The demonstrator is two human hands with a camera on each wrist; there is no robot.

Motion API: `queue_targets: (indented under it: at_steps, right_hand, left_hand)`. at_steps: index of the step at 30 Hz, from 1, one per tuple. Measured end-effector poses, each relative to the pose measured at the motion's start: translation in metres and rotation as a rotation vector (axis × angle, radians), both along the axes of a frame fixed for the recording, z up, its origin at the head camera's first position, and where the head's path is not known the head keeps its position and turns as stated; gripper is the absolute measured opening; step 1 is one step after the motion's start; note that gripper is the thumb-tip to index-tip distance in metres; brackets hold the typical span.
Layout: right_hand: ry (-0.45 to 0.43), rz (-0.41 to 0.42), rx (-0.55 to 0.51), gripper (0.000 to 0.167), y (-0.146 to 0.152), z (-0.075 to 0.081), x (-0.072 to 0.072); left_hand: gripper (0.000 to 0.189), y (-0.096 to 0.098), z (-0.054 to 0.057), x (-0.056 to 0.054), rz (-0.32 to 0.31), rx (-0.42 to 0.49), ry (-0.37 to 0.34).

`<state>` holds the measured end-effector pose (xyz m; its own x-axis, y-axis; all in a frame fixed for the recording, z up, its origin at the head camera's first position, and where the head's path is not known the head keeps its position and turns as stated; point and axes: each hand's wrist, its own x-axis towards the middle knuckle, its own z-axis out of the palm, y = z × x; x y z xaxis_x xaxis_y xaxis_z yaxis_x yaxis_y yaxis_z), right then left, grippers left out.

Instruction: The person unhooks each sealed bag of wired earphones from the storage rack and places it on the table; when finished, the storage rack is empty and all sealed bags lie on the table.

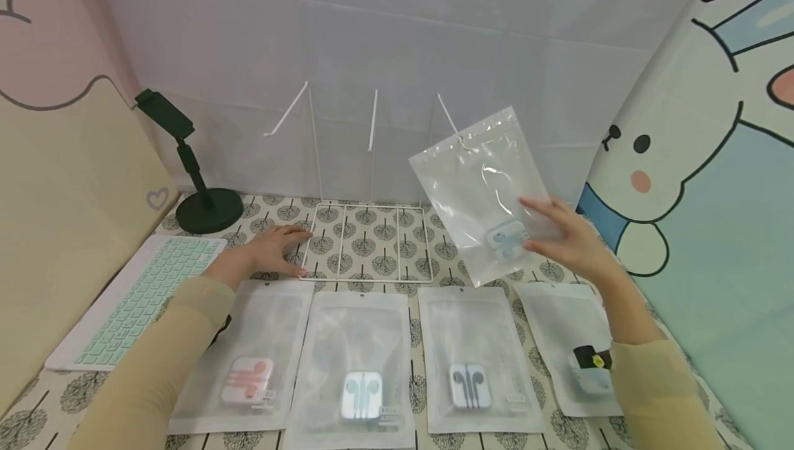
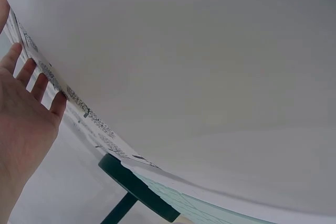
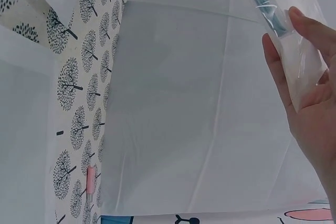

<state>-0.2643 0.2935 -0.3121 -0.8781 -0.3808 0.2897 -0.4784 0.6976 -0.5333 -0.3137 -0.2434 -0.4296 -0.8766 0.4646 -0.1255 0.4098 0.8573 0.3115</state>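
Observation:
My right hand (image 1: 573, 240) pinches a clear zip bag (image 1: 462, 195) by its lower right side, thumb and fingers round its edge. Inside lies a boxed pair of pale blue earphones (image 1: 507, 238). The bag hangs tilted, its top overlapping the right prong (image 1: 449, 116) of a white wire display rack (image 1: 398, 247). In the right wrist view, thumb and fingers grip the bag (image 3: 294, 51) from both sides. My left hand (image 1: 267, 251) rests at the left edge of the rack's base, fingers spread and fairly straight. The left wrist view shows those fingers (image 2: 39, 82) near the tabletop.
Several bagged earphones lie in a row in front: pink (image 1: 248, 380), mint (image 1: 362, 395), dark grey (image 1: 470, 386), and one partly behind my right sleeve (image 1: 592, 371). A mint keyboard (image 1: 151, 291) and dark green stand (image 1: 207, 209) are at left. A pink stick-like item (image 3: 91, 182) lies on the patterned cloth.

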Motion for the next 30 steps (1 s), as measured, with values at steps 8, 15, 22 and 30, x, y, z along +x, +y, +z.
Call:
queue_targets:
  at_steps: [8,15,22,30]
  right_hand:
    - [0.074,0.074,-0.005,0.076,0.005,-0.001,0.007]
    - [0.129,0.085,-0.001,0.076,0.008,-0.004,0.012]
    - [0.071,0.032,-0.026,0.073,0.01,-0.002,0.021]
    - [0.093,0.041,-0.022,0.074,0.013,0.0,0.029]
  left_hand:
    - [0.093,-0.001,-0.004,-0.002,0.001,0.003,-0.008]
    - [0.093,-0.001,-0.003,-0.002,0.006,0.01,-0.012]
    - [0.093,-0.001,-0.003,-0.002,0.005,0.006,-0.009]
    - [0.092,-0.001,-0.003,-0.002,-0.002,0.007,0.003]
